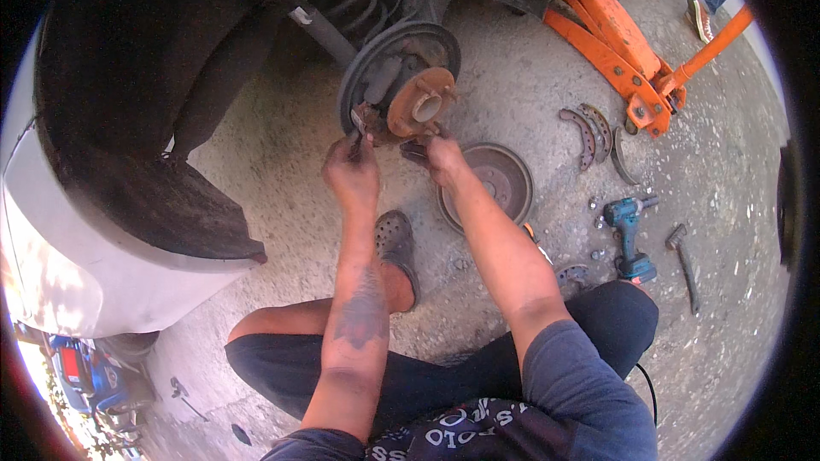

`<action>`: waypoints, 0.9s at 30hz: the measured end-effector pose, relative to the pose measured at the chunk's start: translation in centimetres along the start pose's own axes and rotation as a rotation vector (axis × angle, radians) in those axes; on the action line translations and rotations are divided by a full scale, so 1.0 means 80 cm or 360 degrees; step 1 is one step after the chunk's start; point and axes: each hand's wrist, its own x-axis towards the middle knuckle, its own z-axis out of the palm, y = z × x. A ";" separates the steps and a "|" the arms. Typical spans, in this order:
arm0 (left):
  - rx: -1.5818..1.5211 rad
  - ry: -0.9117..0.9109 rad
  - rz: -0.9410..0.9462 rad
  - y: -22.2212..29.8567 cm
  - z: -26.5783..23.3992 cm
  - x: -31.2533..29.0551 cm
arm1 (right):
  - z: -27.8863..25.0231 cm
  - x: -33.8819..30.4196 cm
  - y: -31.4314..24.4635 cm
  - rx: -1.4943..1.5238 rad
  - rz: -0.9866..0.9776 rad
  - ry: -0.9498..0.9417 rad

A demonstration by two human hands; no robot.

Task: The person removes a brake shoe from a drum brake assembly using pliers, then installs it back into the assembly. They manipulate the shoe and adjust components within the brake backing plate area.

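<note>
A bare drum-brake backing plate [372, 58] with a rusty orange hub [421, 101] hangs under the raised car. My left hand [350, 172] grips a slim dark tool [356, 138] whose tip meets the lower left of the plate. My right hand [442, 155] holds a small dark part against the plate's lower edge, just under the hub. Both hands are grimy. What the fingers pinch is mostly hidden.
A removed brake drum [504, 177] lies on the concrete right of my right forearm. Worn brake shoes [591, 133], a teal cordless impact driver [629, 239], a hammer [685, 261] and an orange floor jack [622, 51] lie to the right. The white car body [77, 273] curves on the left.
</note>
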 end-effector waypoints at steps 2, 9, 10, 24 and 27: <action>0.0025 -0.0039 0.0114 -0.003 -0.008 0.013 | -0.005 0.011 0.009 0.0039 -0.0084 0.0029; 0.0215 -0.1195 -0.0028 0.046 -0.049 0.103 | -0.028 0.048 0.039 -0.0683 -0.0049 0.0252; 0.0270 -0.1372 -0.0031 0.054 -0.048 0.115 | -0.027 0.046 0.042 -0.0624 -0.0145 0.0263; 0.0597 -0.1605 0.0049 0.064 -0.042 0.132 | 0.001 0.016 0.044 -0.0067 -0.0178 0.0159; 0.0448 -0.1478 0.0104 0.050 -0.042 0.130 | 0.009 0.001 0.038 0.0131 -0.0219 0.0076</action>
